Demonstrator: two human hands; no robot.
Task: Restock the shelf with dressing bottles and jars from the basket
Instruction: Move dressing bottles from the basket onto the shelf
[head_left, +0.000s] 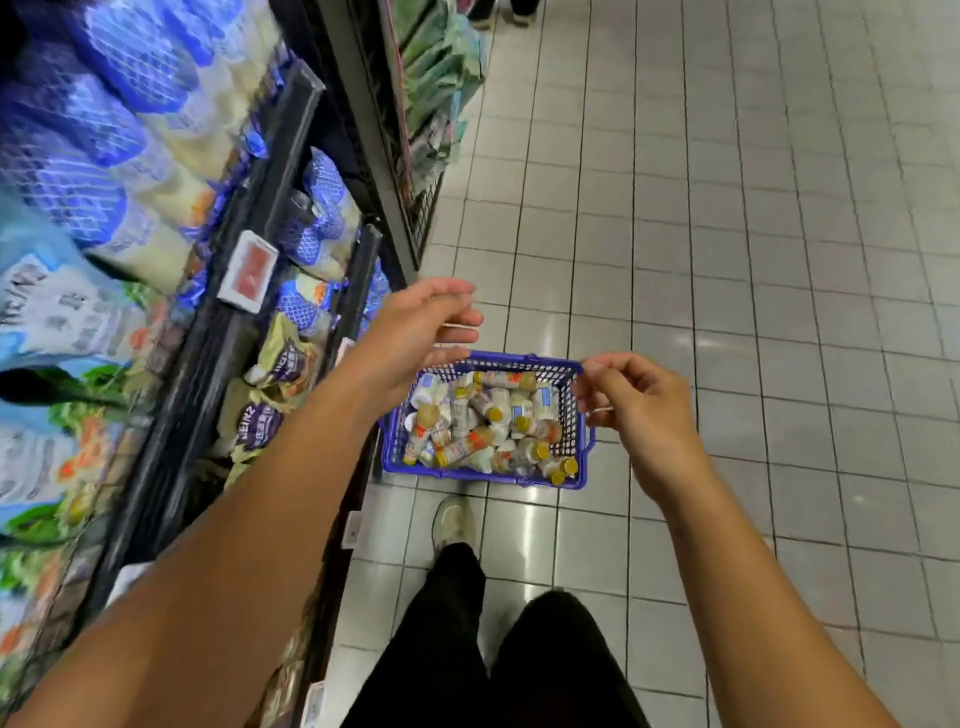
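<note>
A blue plastic basket (571, 470) stands on the tiled floor beside the shelf. It is filled with several dressing bottles (488, 415), pale with yellow caps, lying in a heap. My left hand (415, 332) hovers above the basket's left rim, fingers relaxed and holding nothing. My right hand (639, 410) hangs over the basket's right rim with loosely curled fingers, also holding nothing. The shelf (291, 171) runs along the left, its tiers packed with blue-capped jars and pouches.
A red price tag (248, 270) sticks out from a shelf edge. My legs in black trousers and one shoe (454, 522) stand just behind the basket. Grey tiled aisle floor (753, 234) stretches ahead and to the right. Another shelf unit (436, 78) with green packs stands further on.
</note>
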